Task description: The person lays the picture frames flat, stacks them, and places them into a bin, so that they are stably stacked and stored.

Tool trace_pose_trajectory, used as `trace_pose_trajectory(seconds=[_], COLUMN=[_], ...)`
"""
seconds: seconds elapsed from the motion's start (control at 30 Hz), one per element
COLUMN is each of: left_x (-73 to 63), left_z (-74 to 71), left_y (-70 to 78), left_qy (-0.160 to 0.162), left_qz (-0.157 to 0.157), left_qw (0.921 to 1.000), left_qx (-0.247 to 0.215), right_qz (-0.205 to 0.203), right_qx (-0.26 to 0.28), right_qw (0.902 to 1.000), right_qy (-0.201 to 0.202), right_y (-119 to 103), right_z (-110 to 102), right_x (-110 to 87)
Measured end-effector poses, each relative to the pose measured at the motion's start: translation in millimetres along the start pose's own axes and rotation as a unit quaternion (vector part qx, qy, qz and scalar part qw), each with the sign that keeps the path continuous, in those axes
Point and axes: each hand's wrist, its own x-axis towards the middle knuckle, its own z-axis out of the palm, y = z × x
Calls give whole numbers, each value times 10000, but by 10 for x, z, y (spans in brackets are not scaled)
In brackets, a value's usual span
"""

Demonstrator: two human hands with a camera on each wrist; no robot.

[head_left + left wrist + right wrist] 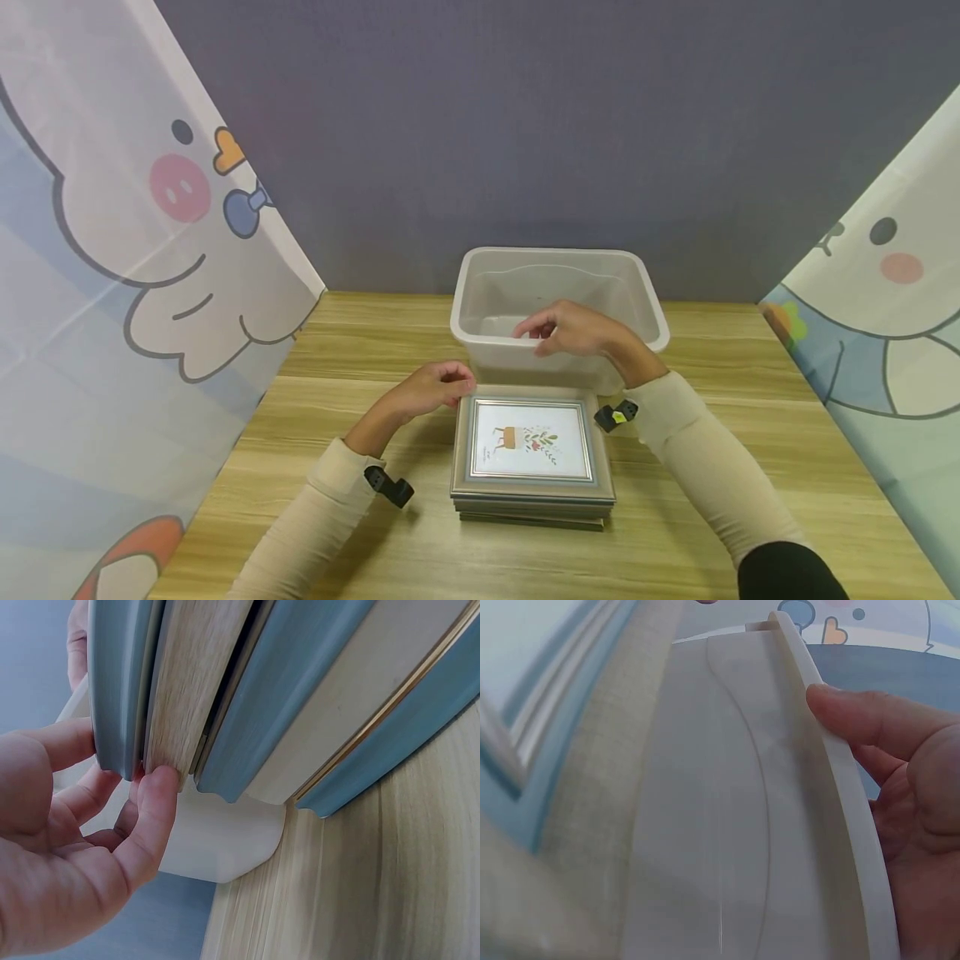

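Several picture frames lie in a stack on the table, the top picture frame (532, 486) showing a potted plant print. My left hand (431, 387) is at the stack's back left corner. In the left wrist view, its fingers pinch the corner of the upper frames, touching a blue-grey frame (120, 682) and a wood-toned one (191, 682) under it. Just behind the stack stands a whitish plastic tub (517, 358). My right hand (573, 329) reaches over its near rim; the right wrist view has the thumb (862, 712) on the rim, with curled fingers partly hidden behind it.
The wood-grain table (360, 333) spreads to both sides of the stack. A dark grey panel (525, 125) rises behind the tub. Cloths with cartoon animals (150, 208) hang at left and right. Dark cameras are strapped to both wrists.
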Motion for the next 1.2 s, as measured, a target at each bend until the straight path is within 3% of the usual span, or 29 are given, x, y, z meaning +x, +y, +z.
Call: trace_pose_trajectory(seconds=[0.3, 0.7, 0.9, 1.2], left_x=[4, -4, -3, -19], left_z=[4, 4, 9, 6], left_y=[1, 6, -6, -2], left_qy=[9, 46, 21, -6], left_qz=[-45, -90, -31, -139], left_qw=[10000, 9999, 10000, 9999], left_qx=[-18, 18, 16, -83], right_qz=[60, -11, -145, -424], right_qx=[202, 2, -444, -52], right_qw=[9998, 10000, 9977, 9894], right_qy=[-3, 89, 487, 1387], right_y=[-17, -20, -54, -16], right_z=[5, 8, 48, 46], right_x=[62, 65, -24, -308])
